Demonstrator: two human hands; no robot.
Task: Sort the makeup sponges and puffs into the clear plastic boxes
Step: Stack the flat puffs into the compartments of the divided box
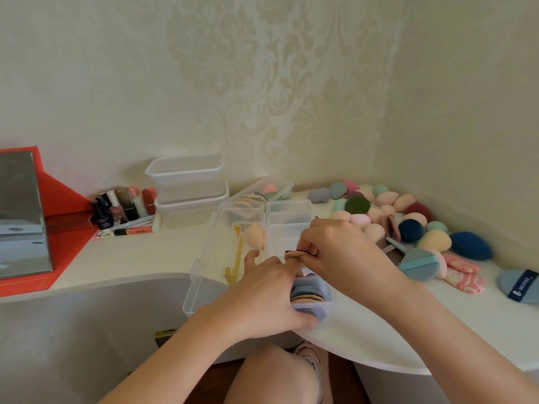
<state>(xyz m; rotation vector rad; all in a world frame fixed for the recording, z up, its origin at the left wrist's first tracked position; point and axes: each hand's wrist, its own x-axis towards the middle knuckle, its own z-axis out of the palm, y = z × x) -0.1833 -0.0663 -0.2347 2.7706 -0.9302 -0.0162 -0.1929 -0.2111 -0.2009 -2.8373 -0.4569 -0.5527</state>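
A clear divided plastic box (201, 275) lies open at the table's front edge. Its near compartment holds several flat blue and beige puffs (309, 294); a peach sponge (254, 234) sits further back. Over the box, my right hand (341, 249) pinches a flat beige puff with a dark edge (294, 253). My left hand (271, 298) touches the same puff with its fingertips while its thumb lies against the box's near wall. A heap of coloured sponges and puffs (408, 220) lies to the right.
Two stacked clear tubs (186, 188) stand at the back by the wall. Nail polish bottles and tubes (122, 211) sit to their left. A mirror on a red stand (23, 217) fills the far left. A blue round puff (520, 287) lies far right.
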